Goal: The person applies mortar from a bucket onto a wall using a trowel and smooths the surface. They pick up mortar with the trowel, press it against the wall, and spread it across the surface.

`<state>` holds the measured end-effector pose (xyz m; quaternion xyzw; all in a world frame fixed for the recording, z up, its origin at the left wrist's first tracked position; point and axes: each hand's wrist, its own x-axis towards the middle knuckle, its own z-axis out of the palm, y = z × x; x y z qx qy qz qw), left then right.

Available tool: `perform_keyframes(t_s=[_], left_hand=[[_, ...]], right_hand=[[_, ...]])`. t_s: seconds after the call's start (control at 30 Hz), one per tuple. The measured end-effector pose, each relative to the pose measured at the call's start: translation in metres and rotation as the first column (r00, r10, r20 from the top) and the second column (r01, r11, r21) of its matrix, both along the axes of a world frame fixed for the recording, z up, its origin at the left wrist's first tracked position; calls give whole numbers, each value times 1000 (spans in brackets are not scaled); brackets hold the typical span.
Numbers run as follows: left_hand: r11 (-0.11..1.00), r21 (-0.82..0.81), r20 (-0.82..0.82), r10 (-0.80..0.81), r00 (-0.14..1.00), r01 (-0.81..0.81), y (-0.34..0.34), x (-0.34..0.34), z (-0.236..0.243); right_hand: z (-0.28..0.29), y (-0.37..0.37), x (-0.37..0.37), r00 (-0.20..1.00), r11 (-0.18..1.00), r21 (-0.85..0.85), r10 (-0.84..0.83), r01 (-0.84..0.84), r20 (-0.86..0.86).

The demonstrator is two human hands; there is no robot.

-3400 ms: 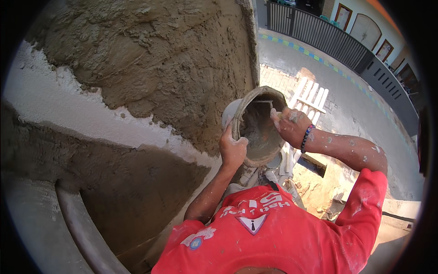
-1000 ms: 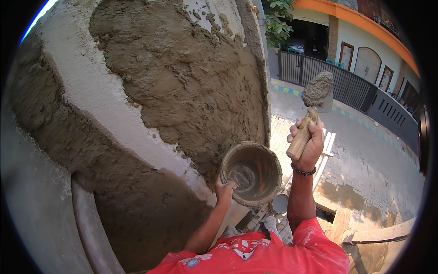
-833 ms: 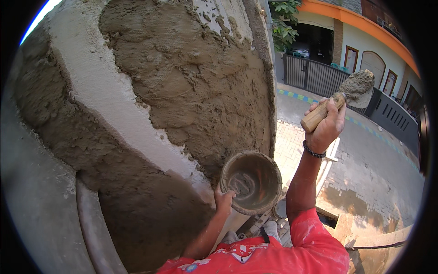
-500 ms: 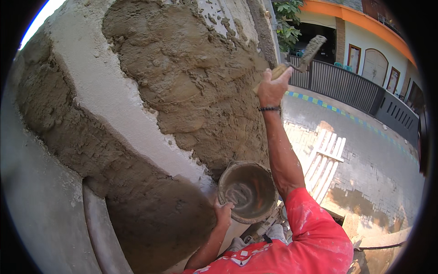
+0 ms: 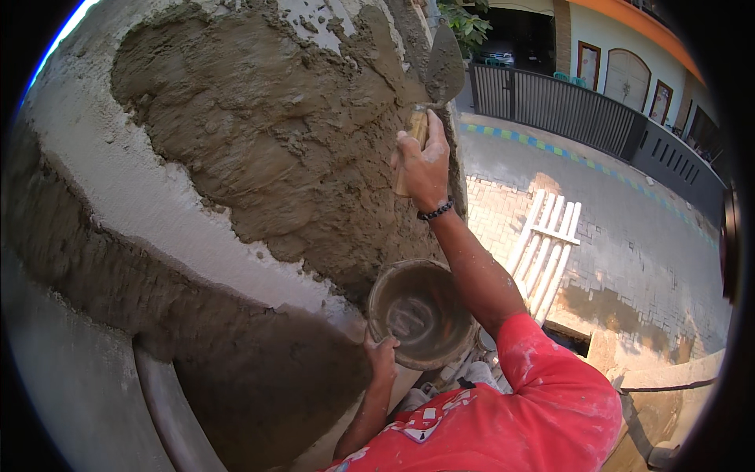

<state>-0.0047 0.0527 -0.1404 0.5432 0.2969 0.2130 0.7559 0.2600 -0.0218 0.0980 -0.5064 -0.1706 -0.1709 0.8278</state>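
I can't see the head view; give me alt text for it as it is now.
A person's right hand holds a wooden-handled trowel at the right edge of a wall partly coated in rough mortar. The left hand grips the rim of a bucket below. Beyond lie a paved street and dark gate.

one head-worn fisheye view: lens sits near, above and behind the left hand (image 5: 382,358) and right hand (image 5: 429,169), facing down past them, taking in street (image 5: 621,236) beyond the right hand.
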Motion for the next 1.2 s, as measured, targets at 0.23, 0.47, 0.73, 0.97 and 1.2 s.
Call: perform_keyframes(t_s=[0.23,0.47,0.73,0.97,1.2], left_hand=[[991,10,-31,134,990,-134,-7,-7,-18],[992,-12,-100,127,987,-128,-16,-23,-12],[996,19,-83,88,993,-87,-12,-37,-11],[996,36,-71,80,994,-78,-4,-44,-20],[998,16,-59,62,996,-61,3,-53,-18]], right_hand=[[-51,8,40,953,958,127,273,-257,-131],[-38,37,-2,922,914,186,379,-360,-75],[-17,54,-74,794,741,411,605,-531,-65],[27,37,-143,451,153,747,866,-647,213],[56,-25,-148,421,-52,728,788,-683,450]])
